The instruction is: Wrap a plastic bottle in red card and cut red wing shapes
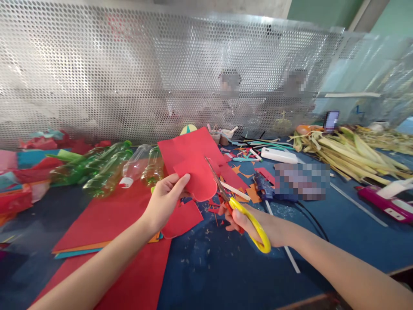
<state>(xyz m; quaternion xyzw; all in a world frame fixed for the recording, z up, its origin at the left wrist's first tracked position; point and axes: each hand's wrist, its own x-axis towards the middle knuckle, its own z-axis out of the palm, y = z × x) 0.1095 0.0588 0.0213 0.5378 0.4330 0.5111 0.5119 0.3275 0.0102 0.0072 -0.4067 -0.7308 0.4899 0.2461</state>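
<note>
A piece of red paper [200, 178] with a rounded lower edge is pinched between the thumb and fingers of my left hand [166, 198]. Scissors [250, 217] with a yellow and red handle are gripped in my right hand [240, 221]. Their blades point up and away, against the right side of the paper. Beneath my left hand, a smaller red piece [183, 218] lies on the blue table [206, 275], beside a stack of red sheets [106, 224] with orange and blue edges.
Plastic bottles [108, 172] lie at the left, near crumpled coloured paper [26, 181]. To the right are a glue gun [266, 187] with a black cord, dried husks [358, 150] and a magenta power strip [385, 202]. A perforated metal screen [129, 77] stands behind.
</note>
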